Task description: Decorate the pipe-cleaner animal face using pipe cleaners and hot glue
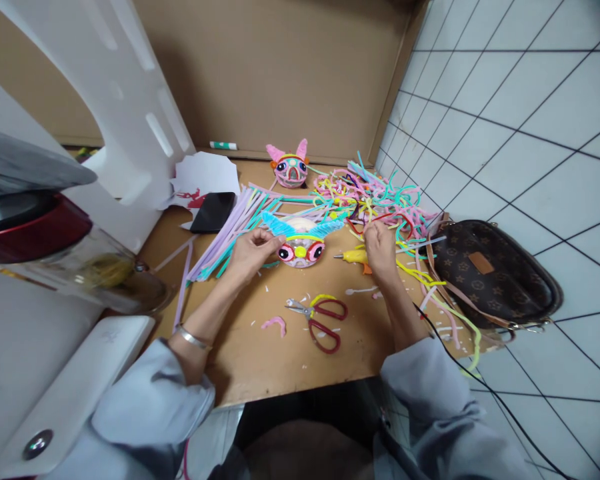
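Observation:
A pipe-cleaner animal head (301,252) with blue ears, a yellow band and pink-rimmed eyes sits upright mid-table. At its left side my left hand (255,252) is closed, thumb and forefinger pinching its edge below the blue ear. My right hand (381,247) is closed in a pinch to the right of the head, with a red pipe cleaner (403,220) curving out by its fingertips. Just left of that hand lies a yellow glue gun (354,256), partly hidden by it. Red-handled scissors (325,323) lie open nearer the front edge.
Behind are a pink-eared head (291,170), straight pipe cleaners (235,230) and a tangled heap (375,190). A phone (214,212) lies at left, beside white paper (207,173). At right are a brown bag (495,270) and a black cord (460,357). Scraps litter the table (265,367).

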A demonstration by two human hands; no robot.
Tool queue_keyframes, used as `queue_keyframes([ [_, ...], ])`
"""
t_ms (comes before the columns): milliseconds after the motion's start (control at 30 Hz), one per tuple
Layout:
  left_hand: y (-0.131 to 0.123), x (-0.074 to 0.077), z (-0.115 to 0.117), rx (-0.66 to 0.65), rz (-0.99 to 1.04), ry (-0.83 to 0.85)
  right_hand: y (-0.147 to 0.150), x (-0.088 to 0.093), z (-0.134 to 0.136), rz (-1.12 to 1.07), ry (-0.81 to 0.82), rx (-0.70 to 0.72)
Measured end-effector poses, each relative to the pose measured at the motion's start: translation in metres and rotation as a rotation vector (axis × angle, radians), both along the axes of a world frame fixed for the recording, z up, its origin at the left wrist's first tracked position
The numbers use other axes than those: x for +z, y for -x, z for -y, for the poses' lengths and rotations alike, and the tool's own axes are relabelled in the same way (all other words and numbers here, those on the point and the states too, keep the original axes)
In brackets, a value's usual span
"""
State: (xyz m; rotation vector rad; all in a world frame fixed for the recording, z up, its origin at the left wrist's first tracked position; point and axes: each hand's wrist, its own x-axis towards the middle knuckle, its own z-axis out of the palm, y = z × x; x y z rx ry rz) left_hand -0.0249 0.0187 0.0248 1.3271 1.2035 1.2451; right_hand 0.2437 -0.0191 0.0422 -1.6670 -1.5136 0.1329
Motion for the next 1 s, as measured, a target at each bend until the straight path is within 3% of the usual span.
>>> queue_keyframes([
  [100, -0.001, 0.002, 0.001, 0.003, -0.008, 0.002, 0.006, -0.003, 0.031, 0.187, 0.101, -0.179],
  [233, -0.002, 0.002, 0.002, 0.020, -0.036, -0.013, 0.003, -0.019, 0.067, 0.532, 0.198, -0.298],
  [400, -0.001, -0.003, -0.001, 0.026, -0.087, -0.028, -0.012, -0.032, 0.075, 0.629, 0.408, -0.358],
  [533, -0.001, -0.006, -0.004, 0.034, -0.094, -0.010, -0.015, -0.026, 0.073, 0.689, 0.477, -0.395],
  [633, -0.002, -0.005, -0.003, 0.021, -0.099, -0.018, -0.007, -0.009, 0.078, 0.677, 0.383, -0.413],
  [700, -0.004, -0.003, -0.001, 0.007, -0.096, -0.031, 0.006, 0.007, 0.078, 0.588, 0.213, -0.297],
  [833, -0.007, 0.002, 0.005, 0.001, -0.068, -0.060, 0.042, 0.042, 0.052, 0.271, -0.055, 0.151],
  [900, -0.008, 0.003, 0.006, 0.003, -0.061, -0.064, 0.059, 0.054, 0.027, 0.232, -0.039, 0.311],
  [1000, -0.009, 0.002, 0.007, -0.012, -0.053, -0.066, 0.075, 0.063, -0.008, 0.238, 0.117, 0.443],
])
